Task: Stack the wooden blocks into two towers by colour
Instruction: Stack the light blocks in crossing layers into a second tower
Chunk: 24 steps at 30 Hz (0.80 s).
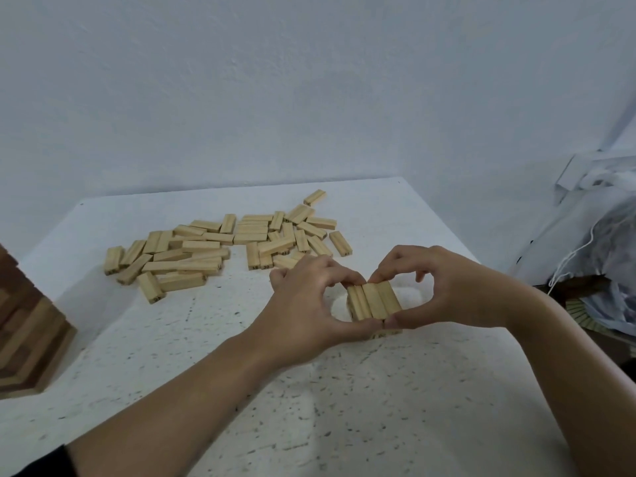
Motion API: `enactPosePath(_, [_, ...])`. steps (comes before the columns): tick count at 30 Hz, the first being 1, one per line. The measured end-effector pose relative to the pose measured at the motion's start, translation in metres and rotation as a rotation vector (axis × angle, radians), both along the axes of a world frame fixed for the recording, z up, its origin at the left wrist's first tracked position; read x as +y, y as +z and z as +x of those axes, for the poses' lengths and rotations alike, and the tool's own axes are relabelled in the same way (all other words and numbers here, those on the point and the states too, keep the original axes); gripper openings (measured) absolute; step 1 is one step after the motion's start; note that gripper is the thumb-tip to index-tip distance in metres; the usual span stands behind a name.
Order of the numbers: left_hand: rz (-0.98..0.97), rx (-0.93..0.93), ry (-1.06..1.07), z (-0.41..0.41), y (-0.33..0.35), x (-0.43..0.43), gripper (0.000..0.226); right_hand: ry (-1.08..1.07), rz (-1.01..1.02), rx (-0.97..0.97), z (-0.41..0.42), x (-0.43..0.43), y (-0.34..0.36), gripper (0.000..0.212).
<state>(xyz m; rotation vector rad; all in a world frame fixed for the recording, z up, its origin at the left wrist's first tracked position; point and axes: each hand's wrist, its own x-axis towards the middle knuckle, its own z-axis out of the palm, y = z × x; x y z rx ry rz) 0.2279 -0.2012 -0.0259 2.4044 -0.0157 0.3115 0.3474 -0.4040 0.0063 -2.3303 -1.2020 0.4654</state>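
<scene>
Left hand [309, 304] and right hand [447, 290] pinch the pale block stack [373, 301] between them.

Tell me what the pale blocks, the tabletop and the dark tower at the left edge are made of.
Pale blocks: unfinished light wood, likely pine; matte, faint grain, printed numbers on ends.
Tabletop: white speckled surface, perhaps terrazzo or laminate; dark flecks, dull sheen.
Dark tower: wood in brown and tan tones, possibly stained; grain streaks show.
</scene>
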Motion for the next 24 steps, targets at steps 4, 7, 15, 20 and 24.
enactPosePath(4, [0.01,0.001,-0.006,0.0,-0.001,0.0,0.051,-0.004,-0.005,-0.008,0.001,-0.001,-0.001,0.041])
enactPosePath(7, [-0.007,0.013,-0.001,0.0,0.0,0.0,0.052,-0.005,-0.004,-0.005,0.0,-0.002,-0.002,0.042])
enactPosePath(15, [-0.078,0.04,-0.004,-0.003,-0.001,0.001,0.057,-0.006,-0.034,-0.015,0.003,0.0,-0.007,0.046])
enactPosePath(20, [-0.09,0.044,-0.01,-0.003,-0.001,0.001,0.059,0.005,-0.027,-0.017,0.006,-0.002,-0.01,0.046])
enactPosePath(24, [-0.087,0.036,-0.006,-0.004,-0.001,0.001,0.061,0.016,-0.009,-0.008,0.007,-0.002,-0.011,0.045])
